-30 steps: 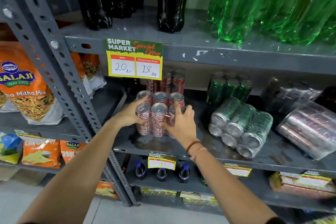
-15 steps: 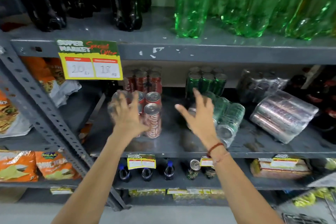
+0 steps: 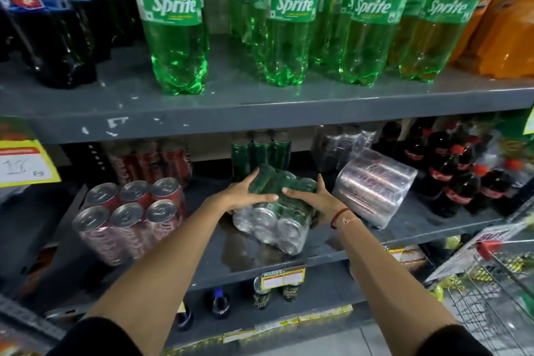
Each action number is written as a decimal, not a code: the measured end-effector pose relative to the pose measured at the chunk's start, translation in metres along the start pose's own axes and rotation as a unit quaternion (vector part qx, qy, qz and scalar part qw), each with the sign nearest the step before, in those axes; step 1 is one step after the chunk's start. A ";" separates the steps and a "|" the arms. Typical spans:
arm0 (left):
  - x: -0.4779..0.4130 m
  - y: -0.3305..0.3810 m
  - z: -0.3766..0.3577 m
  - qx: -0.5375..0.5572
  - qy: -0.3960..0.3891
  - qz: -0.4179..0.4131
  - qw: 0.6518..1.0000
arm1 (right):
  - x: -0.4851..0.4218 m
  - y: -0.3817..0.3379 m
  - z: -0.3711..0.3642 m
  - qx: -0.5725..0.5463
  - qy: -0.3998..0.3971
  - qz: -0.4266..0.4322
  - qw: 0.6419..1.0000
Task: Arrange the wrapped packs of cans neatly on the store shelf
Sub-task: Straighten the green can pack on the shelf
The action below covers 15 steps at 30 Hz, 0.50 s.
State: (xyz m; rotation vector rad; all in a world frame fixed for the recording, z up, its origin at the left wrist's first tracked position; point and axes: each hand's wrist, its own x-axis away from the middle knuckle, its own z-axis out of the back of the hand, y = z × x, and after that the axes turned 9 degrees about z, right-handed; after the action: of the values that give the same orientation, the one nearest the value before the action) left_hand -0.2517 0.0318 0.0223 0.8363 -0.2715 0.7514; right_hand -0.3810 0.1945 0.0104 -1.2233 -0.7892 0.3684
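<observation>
Fingers: the left hand [image 3: 245, 193] and the right hand [image 3: 310, 196] both grasp the green pack [image 3: 274, 211]. Left fingers [image 3: 263, 197] lie across its upper side; right fingers [image 3: 294, 191] meet them from the other flank, and the right thumb hooks over the far edge. Neither hand is released.

Green pack: it lies on its side, slightly tilted, can ends facing the aisle, on the middle shelf [image 3: 289, 254]. It does not appear lifted clear, though contact underneath is partly hidden.

Left of the fingers: the red pack [image 3: 130, 217] stands upright near the shelf front, squared. Judged done.

Right of the fingers: the silver pack [image 3: 375, 185] lies on its side, skewed, just beside the green pack. Judged not yet arranged.

Behind the fingers: upright rows of red, green and dark cans stand at the back of the shelf.

Status, as a judgement: one of three front packs is set, one is in hand, one remains. Remaining work: stand the green pack upright before the green cans [image 3: 260, 153], then right the silver pack.
</observation>
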 end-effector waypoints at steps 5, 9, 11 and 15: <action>-0.005 -0.007 -0.004 0.001 0.007 -0.022 1.000 | -0.005 -0.001 0.003 -0.014 -0.015 0.000 1.000; -0.002 -0.009 -0.010 0.023 0.035 -0.037 0.998 | -0.005 0.010 0.003 0.000 0.033 0.067 0.997; 0.000 -0.014 -0.013 0.028 0.068 -0.046 0.996 | -0.001 0.014 0.004 0.030 0.046 0.109 0.992; 0.013 -0.036 -0.028 0.043 0.166 -0.079 0.982 | 0.016 0.018 0.001 0.140 0.048 0.204 0.968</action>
State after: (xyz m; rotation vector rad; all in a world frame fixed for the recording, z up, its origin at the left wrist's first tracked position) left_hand -0.2199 0.0434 -0.0098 0.7888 0.1248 0.7433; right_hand -0.3678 0.2116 -0.0003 -1.1217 -0.3796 0.7253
